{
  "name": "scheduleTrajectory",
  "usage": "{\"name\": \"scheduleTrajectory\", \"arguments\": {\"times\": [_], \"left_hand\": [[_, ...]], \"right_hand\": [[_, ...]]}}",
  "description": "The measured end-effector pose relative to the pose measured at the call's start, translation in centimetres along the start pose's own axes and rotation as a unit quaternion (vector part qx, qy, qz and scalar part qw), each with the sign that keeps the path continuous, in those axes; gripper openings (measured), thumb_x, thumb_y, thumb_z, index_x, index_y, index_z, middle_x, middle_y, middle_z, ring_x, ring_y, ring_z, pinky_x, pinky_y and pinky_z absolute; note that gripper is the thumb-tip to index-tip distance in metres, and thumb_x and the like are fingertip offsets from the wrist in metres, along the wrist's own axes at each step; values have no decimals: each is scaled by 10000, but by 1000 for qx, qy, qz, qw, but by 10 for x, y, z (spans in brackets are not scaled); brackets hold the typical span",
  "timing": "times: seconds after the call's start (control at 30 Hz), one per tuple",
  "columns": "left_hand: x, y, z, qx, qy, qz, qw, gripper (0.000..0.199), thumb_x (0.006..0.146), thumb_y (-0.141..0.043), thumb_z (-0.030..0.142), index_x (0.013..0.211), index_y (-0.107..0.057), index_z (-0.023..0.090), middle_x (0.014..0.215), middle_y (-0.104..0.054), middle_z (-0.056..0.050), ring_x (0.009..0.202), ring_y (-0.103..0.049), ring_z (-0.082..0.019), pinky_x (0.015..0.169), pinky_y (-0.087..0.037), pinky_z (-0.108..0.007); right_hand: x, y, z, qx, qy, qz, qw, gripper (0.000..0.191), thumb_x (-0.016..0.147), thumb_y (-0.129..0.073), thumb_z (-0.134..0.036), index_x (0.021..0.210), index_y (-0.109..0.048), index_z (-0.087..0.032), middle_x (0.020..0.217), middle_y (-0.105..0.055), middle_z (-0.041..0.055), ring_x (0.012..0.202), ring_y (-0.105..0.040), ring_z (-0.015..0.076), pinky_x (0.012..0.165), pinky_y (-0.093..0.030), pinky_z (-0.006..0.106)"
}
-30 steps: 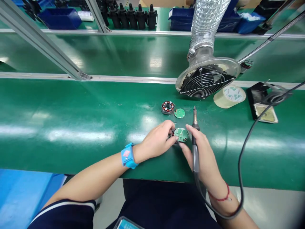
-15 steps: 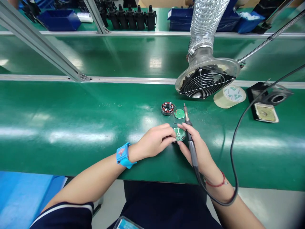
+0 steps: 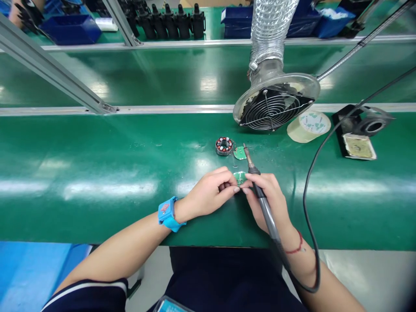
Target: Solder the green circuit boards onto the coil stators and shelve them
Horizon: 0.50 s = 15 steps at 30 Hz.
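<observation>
Between my fingertips is a small round green circuit board [image 3: 239,177]. My left hand [image 3: 216,190] pinches its left edge with thumb and forefinger. A soldering iron [image 3: 261,190] lies across my right hand [image 3: 268,195], its tip pointing away from me; the right fingertips also meet the board's right side. Just beyond the hands, a second round green board [image 3: 239,153] lies on the bench beside a motor stator [image 3: 224,146] with copper-red windings. The iron's tip is close to that second board's right edge. Thin wires run near the stator and boards.
A fume extractor hood [image 3: 276,104] hangs over the green bench [image 3: 97,151]. To its right are a wide tape roll [image 3: 308,126] and a soldering iron stand [image 3: 359,130] with a sponge. The iron's cable [image 3: 307,190] loops past my right forearm. Blue bins [image 3: 71,29] stand at the back.
The held board has tilted and now shows a narrower face. My right fingers have shifted on it, and the iron leans more to the left. The whole view has shifted slightly.
</observation>
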State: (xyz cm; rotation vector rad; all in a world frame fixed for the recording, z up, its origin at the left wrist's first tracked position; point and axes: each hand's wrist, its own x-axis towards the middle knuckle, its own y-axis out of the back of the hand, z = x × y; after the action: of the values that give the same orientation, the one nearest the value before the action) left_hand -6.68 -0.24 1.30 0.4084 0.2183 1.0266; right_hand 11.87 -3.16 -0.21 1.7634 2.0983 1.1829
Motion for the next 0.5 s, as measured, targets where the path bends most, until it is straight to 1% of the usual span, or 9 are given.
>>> {"name": "scheduleTrajectory", "arguments": {"times": [0.07,0.13,0.23,0.3,0.4,0.5], "left_hand": [[0,-2,1,6,-1,2,1000,119,866,-533,171,748,-539,160,727,-474,22,688,-458,-81,625,-375,-207],[-1,-5,2,21,-3,7,1000,126,853,-523,148,729,-510,163,731,-464,20,688,-447,-85,626,-368,-214],[-1,-9,3,51,-7,20,998,105,842,-511,133,744,-497,169,750,-464,14,686,-438,-91,623,-362,-226],[-2,-12,3,75,-15,32,997,99,854,-490,140,761,-504,169,759,-472,6,700,-443,-99,631,-367,-233],[-2,-14,2,123,-35,40,991,122,878,-457,164,770,-514,170,757,-485,-6,715,-449,-112,638,-373,-244],[-2,-15,1,186,-59,31,980,161,892,-434,190,759,-523,169,739,-484,-13,705,-433,-123,634,-368,-259]], "right_hand": [[1,3,1,-64,30,-30,997,341,881,-548,-103,1191,-511,-240,853,-670,20,841,-530,210,763,-420,382],[1,7,0,-85,43,-37,995,336,876,-548,-95,1184,-519,-226,865,-678,31,849,-540,215,766,-420,388],[-2,14,-2,-32,16,12,999,434,861,-543,-64,1256,-494,-236,964,-687,40,914,-565,212,830,-448,397],[-7,19,-4,7,-14,35,999,504,861,-542,-60,1317,-470,-263,965,-691,24,893,-593,196,838,-472,388],[-21,26,-7,36,-43,63,996,517,844,-586,-86,1320,-504,-272,947,-681,31,808,-624,183,749,-511,361],[-39,30,-7,58,-51,105,991,444,824,-603,-112,1244,-575,-252,890,-654,49,728,-615,183,623,-504,343]]}}
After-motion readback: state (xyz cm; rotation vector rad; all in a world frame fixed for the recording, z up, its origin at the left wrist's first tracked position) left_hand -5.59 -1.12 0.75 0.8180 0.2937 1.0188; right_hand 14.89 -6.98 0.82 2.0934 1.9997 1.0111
